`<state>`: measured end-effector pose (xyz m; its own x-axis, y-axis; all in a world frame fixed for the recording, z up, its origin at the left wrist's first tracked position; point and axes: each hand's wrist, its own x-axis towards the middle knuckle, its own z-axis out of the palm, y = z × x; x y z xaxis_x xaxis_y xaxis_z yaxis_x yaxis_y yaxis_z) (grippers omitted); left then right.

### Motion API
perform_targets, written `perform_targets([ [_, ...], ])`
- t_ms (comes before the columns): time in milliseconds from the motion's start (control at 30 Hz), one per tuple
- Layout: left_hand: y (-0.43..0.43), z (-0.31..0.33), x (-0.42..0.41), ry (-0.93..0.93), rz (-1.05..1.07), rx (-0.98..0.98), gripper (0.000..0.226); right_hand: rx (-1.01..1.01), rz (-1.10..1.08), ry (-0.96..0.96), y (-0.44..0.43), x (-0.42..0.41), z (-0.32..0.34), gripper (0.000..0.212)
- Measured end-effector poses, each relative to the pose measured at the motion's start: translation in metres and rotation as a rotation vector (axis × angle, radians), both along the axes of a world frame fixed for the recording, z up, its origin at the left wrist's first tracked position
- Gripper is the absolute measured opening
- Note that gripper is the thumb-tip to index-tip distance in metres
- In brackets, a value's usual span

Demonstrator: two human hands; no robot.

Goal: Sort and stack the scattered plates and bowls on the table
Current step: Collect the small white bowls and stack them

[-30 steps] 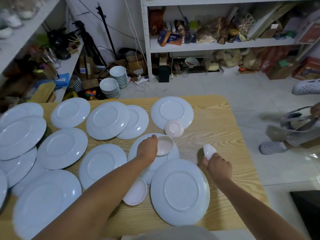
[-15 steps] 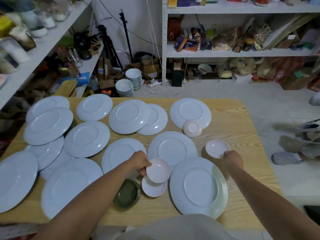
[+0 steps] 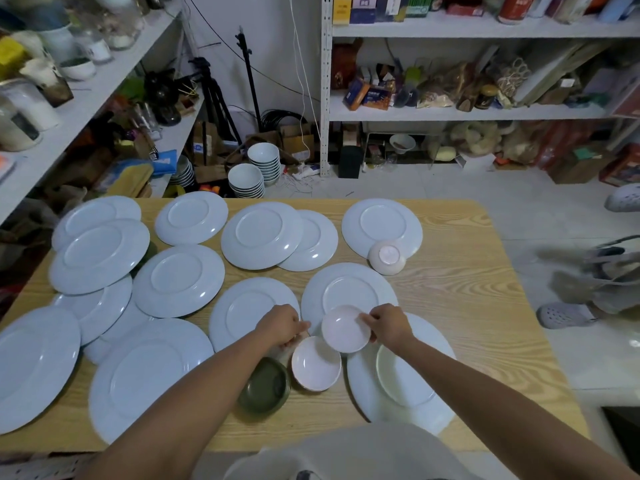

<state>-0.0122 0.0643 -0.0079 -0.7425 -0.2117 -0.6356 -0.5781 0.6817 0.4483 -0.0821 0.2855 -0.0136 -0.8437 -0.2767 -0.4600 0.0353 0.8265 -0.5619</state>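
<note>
Plates [image 3: 178,280] spread over left and middle of surface [image 3: 485,306], several overlapping, unstacked; could slide if nudged.

Green dish [image 3: 265,384] near front edge, beside left forearm; elbow sweep could knock it off.

Left hand [image 3: 282,323] curled, knuckles up; what it grips, cannot tell. Just beside white bowl [image 3: 316,363] resting on surface.

Right hand [image 3: 388,325] pinches rim of pink bowl [image 3: 344,329], held above white bowl. Edge pinch weak: bowl may tip, chip one below.

Upturned bowl [image 3: 387,257] leans on far plate [image 3: 381,226].

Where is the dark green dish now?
The dark green dish sits near the table's front edge, just under the left forearm, immediately left of the small white bowl.
</note>
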Motion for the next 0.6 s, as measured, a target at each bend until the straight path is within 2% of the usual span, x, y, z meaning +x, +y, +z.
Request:
perform_targets([
  [433,-0.009,-0.009,-0.006,0.039,-0.042,-0.139,0.045,0.041,0.096,-0.044,-0.026,0.024,-0.005,0.046],
  [600,-0.005,-0.008,-0.011,0.048,-0.061,-0.153,0.044,0.134,0.167,0.019,-0.025,0.024,-0.005,0.053],
])
